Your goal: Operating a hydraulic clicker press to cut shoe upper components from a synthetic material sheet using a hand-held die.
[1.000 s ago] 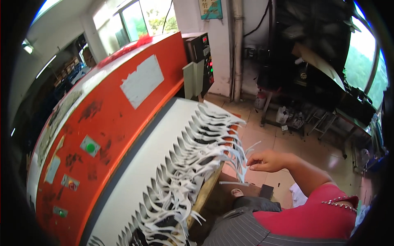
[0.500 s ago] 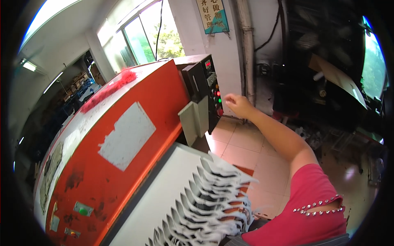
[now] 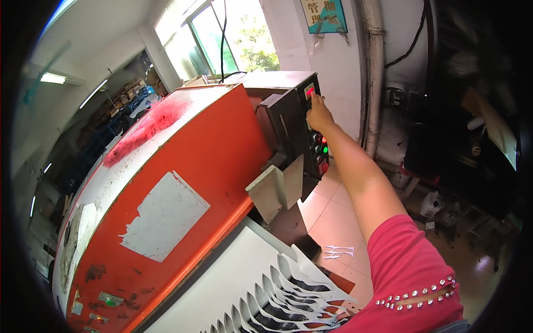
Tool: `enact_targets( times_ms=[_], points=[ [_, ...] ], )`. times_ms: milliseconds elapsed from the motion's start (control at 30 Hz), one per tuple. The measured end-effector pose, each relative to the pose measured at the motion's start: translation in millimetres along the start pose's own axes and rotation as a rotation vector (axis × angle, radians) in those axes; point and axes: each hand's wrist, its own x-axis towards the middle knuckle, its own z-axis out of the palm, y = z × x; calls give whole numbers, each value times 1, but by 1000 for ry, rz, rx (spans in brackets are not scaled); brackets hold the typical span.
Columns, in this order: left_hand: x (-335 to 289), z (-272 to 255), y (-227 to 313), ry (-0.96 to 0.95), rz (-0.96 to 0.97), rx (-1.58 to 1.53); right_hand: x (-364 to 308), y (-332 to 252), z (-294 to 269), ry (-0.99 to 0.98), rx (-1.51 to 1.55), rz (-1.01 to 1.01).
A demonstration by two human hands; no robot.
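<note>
My right hand [image 3: 320, 115] is raised to the black control panel [image 3: 302, 91] at the end of a large orange-red machine [image 3: 222, 127]. One finger reaches up to the panel just below a small red lit display [image 3: 310, 90]. The other fingers look curled in, and no object shows in them. Below the hand, the panel carries round knobs and lit red and green buttons [image 3: 325, 150]. In front of the machine lies a white sheet [image 3: 216, 277], with a row of curved, cut white strips [image 3: 272, 297] standing up along its right side. My left hand is out of view.
Two grey-beige plates [image 3: 272, 191] jut out beside the panel. White cut scraps [image 3: 338, 251] lie on the tiled floor. A pipe [image 3: 375, 83] runs up the wall behind the panel. Red fluff [image 3: 147, 130] covers part of the machine's top.
My right hand has moved up from beside the lit buttons to the panel near the display. The view has shifted, and more of the floor scraps show.
</note>
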Motion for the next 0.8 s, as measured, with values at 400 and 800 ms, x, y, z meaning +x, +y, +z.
enact_targets(
  times_ms=[400, 800],
  points=[
    [-53, -8, 8, 264, 29, -86, 13, 18, -22, -155, -533, -414],
    [-46, -100, 46, 160, -104, -429, -17, 56, -98, 377, -353, -400]
  ],
)
